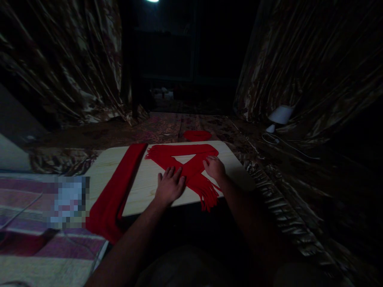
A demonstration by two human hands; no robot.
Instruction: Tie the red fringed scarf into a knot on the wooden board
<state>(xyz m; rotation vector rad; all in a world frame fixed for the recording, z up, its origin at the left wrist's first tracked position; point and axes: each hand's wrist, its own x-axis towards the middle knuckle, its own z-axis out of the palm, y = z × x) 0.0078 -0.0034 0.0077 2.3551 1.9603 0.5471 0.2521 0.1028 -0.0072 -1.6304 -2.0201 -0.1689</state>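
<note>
Head view, red fringed scarf (196, 173) folded across itself on wood-grained bench (139, 191), left hand (170, 185) flat at its left edge, grip spread apart, right hand (214, 167) at its right edge, whether that grip is clamped unclear

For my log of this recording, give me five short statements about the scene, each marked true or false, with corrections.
1. The left hand rests on the fringed scarf. True.
2. The right hand is on the folded cloth. False: the right hand is at the fringed scarf, and the folded cloth lies farther left.
3. The fringed scarf is blue. False: it is red.
4. The fringed scarf lies on a pale board. True.
5. The lamp is on the board. False: the lamp is off it, to the right.
</note>
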